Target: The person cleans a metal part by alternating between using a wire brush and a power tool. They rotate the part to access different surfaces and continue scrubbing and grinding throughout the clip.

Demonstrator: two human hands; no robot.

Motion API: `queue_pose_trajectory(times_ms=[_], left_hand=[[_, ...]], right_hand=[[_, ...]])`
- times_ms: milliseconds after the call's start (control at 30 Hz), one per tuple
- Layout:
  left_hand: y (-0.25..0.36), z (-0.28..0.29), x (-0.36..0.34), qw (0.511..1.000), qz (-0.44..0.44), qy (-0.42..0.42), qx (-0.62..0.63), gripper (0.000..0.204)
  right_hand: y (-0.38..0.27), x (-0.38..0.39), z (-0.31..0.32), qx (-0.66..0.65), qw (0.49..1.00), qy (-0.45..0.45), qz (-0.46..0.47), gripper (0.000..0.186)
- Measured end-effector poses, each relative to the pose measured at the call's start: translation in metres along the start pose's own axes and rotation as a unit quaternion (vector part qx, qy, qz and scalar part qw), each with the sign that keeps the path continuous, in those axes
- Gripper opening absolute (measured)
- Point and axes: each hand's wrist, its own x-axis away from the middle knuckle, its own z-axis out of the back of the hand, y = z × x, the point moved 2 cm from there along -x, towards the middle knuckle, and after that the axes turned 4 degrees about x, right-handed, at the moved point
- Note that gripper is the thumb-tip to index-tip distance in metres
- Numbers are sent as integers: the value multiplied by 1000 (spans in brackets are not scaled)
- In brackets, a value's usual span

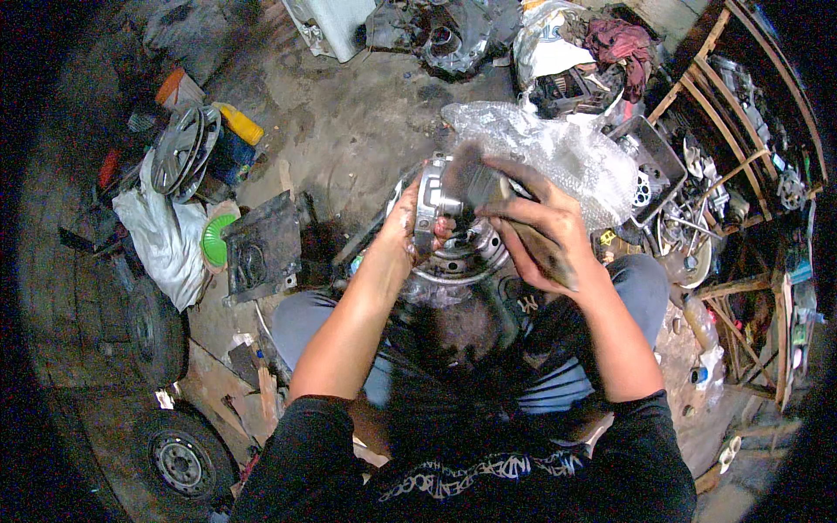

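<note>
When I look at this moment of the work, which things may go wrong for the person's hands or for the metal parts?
1. The right hand holds a brush-like tool, blurred, close to the bare left hand; it might scrape those fingers.
2. Only the left hand seems to grip the metal ring; if it slips, it could knock the round metal part near it.

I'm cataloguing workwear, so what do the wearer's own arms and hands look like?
The left hand and right hand are ungloved, and both forearms are bare. Black short sleeves end near the elbows. The black shirt carries pale lettering across the front.
</note>
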Motion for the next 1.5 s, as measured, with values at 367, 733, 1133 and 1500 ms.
queue_pose_trajectory(times_ms=[367,733,1133,1500], left_hand=[[-9,-30,-1,993,-64,82,62,58],[-14,-20,-1,998,-14,19,64,52],[3,-20,5,994,-84,-53,54,51],[20,-32,23,970,-218,103,-19,72]], right_hand=[[-12,1,1,-85,986,-134,-40,31],[-1,6,-7,48,994,-67,75,37],[-12,-10,7,33,999,24,32,18],[-26,-6,12,37,993,112,11,25]])
